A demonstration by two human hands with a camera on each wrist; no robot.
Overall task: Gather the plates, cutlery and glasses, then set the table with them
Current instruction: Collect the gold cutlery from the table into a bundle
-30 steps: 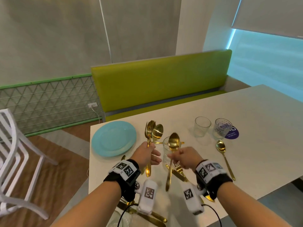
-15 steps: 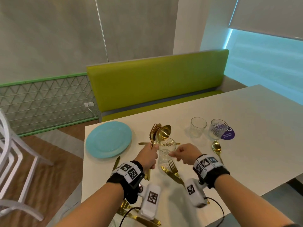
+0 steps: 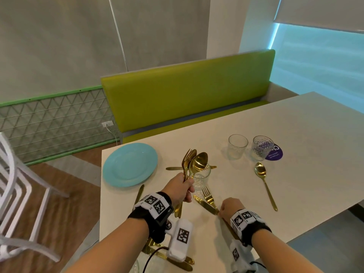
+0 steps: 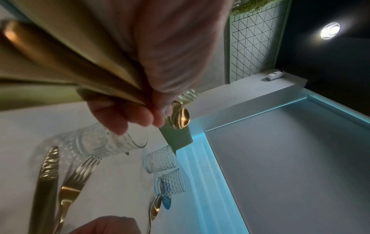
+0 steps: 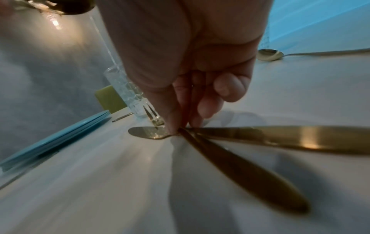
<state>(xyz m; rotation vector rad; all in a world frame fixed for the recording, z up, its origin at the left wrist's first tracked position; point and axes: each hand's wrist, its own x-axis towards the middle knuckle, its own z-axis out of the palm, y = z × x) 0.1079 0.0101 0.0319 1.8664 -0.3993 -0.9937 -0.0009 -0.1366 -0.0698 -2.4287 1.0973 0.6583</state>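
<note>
Head view. Step in hand, as judged: gathering cutlery, place setting not yet begun. Your left hand [image 3: 178, 189] is fisted round a bundle of gold cutlery [image 3: 192, 166], forks and spoons fanned upward, handles poking out below the fist. Your right hand [image 3: 230, 206] is down on the tabletop [image 3: 295, 125] at the handle end of a fork [image 3: 208, 198] that lies crossed with a knife [image 3: 203, 204]. A near glass [image 3: 201, 179] stands just behind the bundle. Two more glasses [image 3: 237, 145] stand farther right, with a loose spoon [image 3: 265, 184] below them, well apart from both hands. The blue plate [image 3: 130, 164] sits to the left, untouched.

Left wrist view. Fingers [image 4: 124, 115] are curled tight over the handles. A spoon bowl [image 4: 181, 118] and fork tines show past them. The near glass, fork and knife lie below on the tabletop.

Right wrist view. Your fingertips [image 5: 174, 120] pinch a thin gold neck right where fork and knife cross. Most likely it is the fork's, but blur keeps me from being sure. The knife's broad handle [image 5: 300, 139] runs off to the right.

Next move, as judged: lift the pinched piece clear without dragging the crossed one, pass it into the left bundle, then take the other. Keep the bundle away from the near glass.
</note>
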